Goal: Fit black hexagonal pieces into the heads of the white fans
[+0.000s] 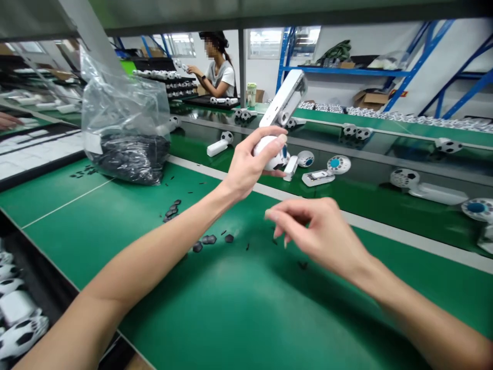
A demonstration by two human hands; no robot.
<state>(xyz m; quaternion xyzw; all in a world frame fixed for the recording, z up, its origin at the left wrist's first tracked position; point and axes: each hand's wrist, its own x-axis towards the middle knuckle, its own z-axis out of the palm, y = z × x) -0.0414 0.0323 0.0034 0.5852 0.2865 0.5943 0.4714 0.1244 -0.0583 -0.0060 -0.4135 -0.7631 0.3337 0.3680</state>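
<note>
My left hand [252,162] is raised over the bench and grips a white ball-headed device [284,97]. Its round head sits within my fingers, and its long box-shaped body points up and to the right. Lower and to the right, my right hand [316,231] hovers above the green mat with thumb and forefinger pinched together. Whatever is between those fingertips is too small to make out. Loose black pentagon pieces [209,239] and thin dark slivers lie on the mat below my hands.
A clear plastic bag [127,154] of black pieces stands at the left. Beyond a pale strip, a green conveyor belt [370,205] carries several similar devices [319,177]. Football-patterned parts [23,329] fill a tray at lower left. Another person [219,72] works across the line.
</note>
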